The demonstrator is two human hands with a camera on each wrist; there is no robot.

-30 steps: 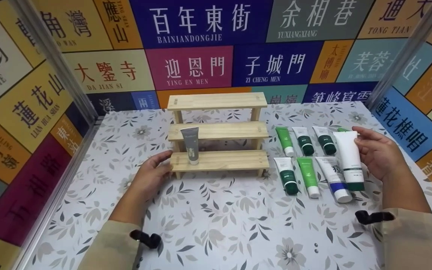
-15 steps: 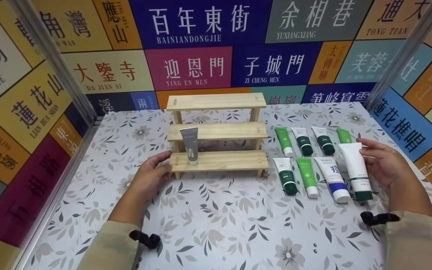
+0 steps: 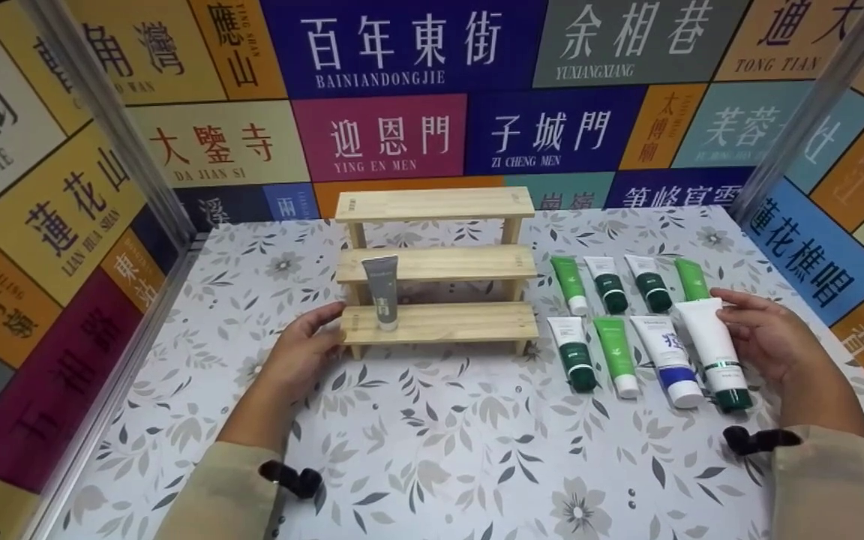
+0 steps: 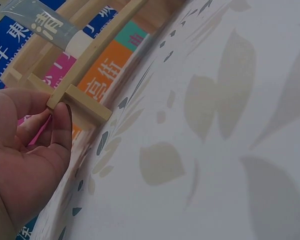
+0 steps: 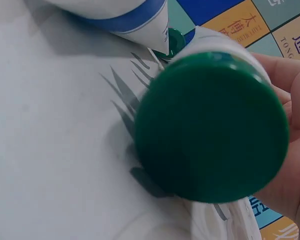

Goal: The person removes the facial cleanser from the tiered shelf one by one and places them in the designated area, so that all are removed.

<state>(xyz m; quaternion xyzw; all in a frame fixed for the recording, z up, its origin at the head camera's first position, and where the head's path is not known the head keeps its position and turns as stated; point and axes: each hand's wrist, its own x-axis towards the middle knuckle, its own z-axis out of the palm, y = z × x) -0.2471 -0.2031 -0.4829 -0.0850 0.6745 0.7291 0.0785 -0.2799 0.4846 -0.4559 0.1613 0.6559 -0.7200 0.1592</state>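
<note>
A three-tier wooden display rack (image 3: pixel 462 322) stands on the table, a grey tube (image 3: pixel 381 294) upright on its lowest step. My left hand (image 3: pixel 306 351) pinches the left end of that lowest step; the left wrist view shows thumb and fingers at the wood (image 4: pixel 85 55). At the right, my right hand (image 3: pixel 777 337) holds a white squeeze tube with a dark green cap (image 3: pixel 713 349) by its upper end. In the right wrist view the green cap (image 5: pixel 212 130) faces the camera and hides much of the tube. A white tube with a blue band (image 3: pixel 664 360) lies just left of it.
Several other tubes lie in two rows right of the rack, among them a light green tube (image 3: pixel 616 356) and a white and dark green tube (image 3: pixel 572 352). Printed panels (image 3: pixel 379 135) wall in the flower-patterned tabletop (image 3: pixel 432 450) at the back and sides.
My right hand has brought the white tube toward me and slightly right, down beside the blue-banded one, uncovering a green tube behind. My left hand has stayed on the rack.
</note>
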